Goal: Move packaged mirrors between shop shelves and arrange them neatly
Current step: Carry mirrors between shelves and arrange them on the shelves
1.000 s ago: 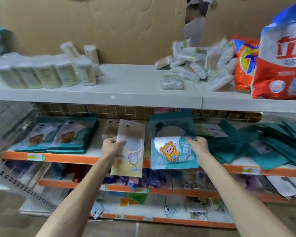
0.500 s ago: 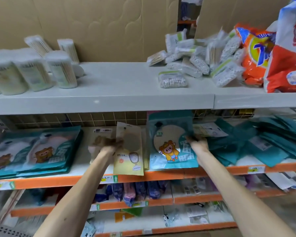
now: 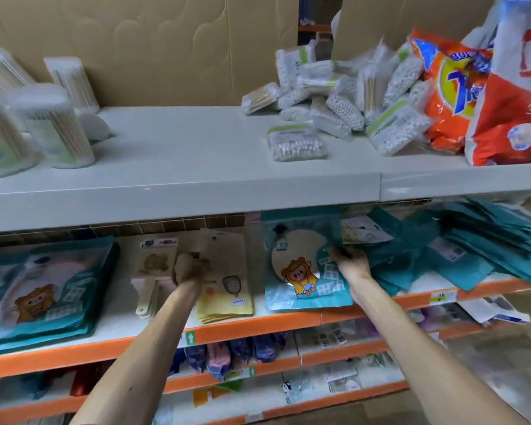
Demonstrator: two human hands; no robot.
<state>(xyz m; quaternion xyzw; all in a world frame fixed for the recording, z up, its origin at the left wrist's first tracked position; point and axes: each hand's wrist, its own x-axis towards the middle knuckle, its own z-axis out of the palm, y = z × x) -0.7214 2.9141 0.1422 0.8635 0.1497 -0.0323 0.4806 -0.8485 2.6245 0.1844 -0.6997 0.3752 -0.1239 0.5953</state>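
Under the overhanging grey shelf (image 3: pixel 196 167) carrying detergent bags (image 3: pixel 509 111), a teal heap (image 3: pixel 472 256) is crowding the right hand (image 3: pixel 351 263), which is pinching the teal mirror packet (image 3: pixel 301 265) on the orange-edged shelf (image 3: pixel 258 325); the left hand (image 3: pixel 190 268) is gripping the yellow mirror packet (image 3: pixel 227 286).

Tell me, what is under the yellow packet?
A pile of more yellow packets: their edges peek out below the top packet, on the shelf. How many there are is covered.
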